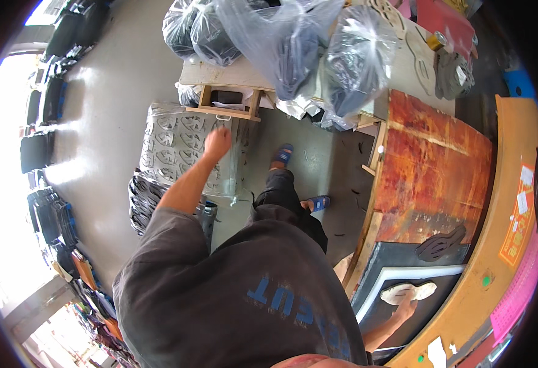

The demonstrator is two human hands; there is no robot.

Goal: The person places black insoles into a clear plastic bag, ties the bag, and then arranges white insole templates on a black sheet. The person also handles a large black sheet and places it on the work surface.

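Note:
My left hand (218, 141) is closed in a loose fist, above a grey sheet (171, 144) with shoe-part outlines and below a small drawer. Nothing shows sticking out of the fist. Over at the bench on the right, my right hand (405, 308) has its fingers on a pale sole-shaped piece (425, 291). That piece lies on a dark board (379, 294) bordered by a white strip (397, 272). Just beyond sits a dark sole-shaped stack (440, 244). The undersides of my right fingers are hidden.
An open wooden drawer (244, 113) juts from a table loaded with clear bags of dark pieces (358, 61). Pale sole templates (421, 61) lie beside them. A reddish stained board (434, 165) covers the bench, edged by an orange-tan rim (514, 147). Dark stacks (51, 214) line the left wall.

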